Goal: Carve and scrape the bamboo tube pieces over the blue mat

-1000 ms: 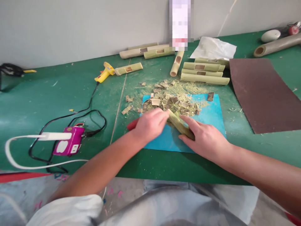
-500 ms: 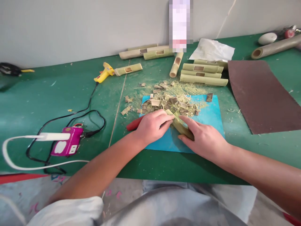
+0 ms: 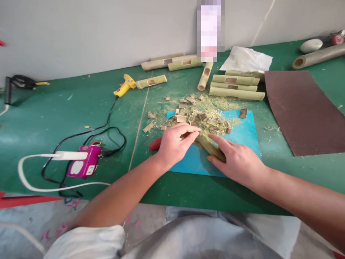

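My right hand [image 3: 237, 158] is wrapped round a pale green bamboo tube [image 3: 211, 148] that lies slanted over a blue sheet [image 3: 188, 163]. My left hand [image 3: 176, 140] is closed in a pinch at the tube's far end, thumb and forefinger together. A small brownish bit shows at those fingertips, too small to name. Part of a red handle [image 3: 155, 144] sticks out on the left of my left hand; the rest of it is hidden. Just beyond both hands lies a heap of bamboo chips and shavings [image 3: 205, 118].
Several cut bamboo tubes [image 3: 237, 93] lie at the back, near a white tissue [image 3: 246, 59]. A brown sheet [image 3: 304, 111] covers the right side. On the left are a yellow glue gun [image 3: 125, 86] and a purple power adapter [image 3: 84, 162] with cables.
My left fingertips have shifted slightly on the tube's far end and a brownish bit now shows at them. My right hand keeps its grip. The whole view has shifted a little.
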Motion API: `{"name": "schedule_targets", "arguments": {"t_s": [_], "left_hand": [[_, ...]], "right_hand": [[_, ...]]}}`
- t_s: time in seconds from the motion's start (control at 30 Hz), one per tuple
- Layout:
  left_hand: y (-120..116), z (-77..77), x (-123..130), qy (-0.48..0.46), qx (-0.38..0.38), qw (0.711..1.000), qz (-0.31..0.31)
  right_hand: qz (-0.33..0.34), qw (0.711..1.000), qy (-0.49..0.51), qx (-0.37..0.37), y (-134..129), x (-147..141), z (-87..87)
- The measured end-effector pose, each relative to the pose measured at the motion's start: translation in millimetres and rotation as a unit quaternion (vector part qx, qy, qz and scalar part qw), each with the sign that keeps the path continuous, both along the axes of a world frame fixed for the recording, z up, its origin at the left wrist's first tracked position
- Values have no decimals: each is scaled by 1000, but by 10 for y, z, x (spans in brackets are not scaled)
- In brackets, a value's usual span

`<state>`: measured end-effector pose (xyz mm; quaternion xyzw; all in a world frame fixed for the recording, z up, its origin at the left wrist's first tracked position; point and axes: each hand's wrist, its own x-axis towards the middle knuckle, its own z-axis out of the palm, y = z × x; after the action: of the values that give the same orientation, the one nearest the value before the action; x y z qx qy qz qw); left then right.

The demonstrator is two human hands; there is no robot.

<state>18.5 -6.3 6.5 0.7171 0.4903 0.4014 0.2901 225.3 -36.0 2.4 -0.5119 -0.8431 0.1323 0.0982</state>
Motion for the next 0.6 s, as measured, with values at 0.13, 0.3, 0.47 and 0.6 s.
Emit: {"name": "schedule_targets", "arguments": {"t_s": [0.13, 0.3, 0.47, 0.6], "left_hand": [[-24, 53, 48, -94, -127, 987, 27], [14, 38, 64, -133, -172, 976, 18], [21, 22, 47, -135, -178, 974, 20], [3, 35, 63, -143, -169, 975, 12]], "right_hand": [[4, 1000, -3, 3, 1, -4, 2], [-1, 1000, -4, -1, 3, -8, 2], [0, 1000, -2, 1, 9, -3, -11], [5, 1000, 0, -2, 11, -1, -12]]}}
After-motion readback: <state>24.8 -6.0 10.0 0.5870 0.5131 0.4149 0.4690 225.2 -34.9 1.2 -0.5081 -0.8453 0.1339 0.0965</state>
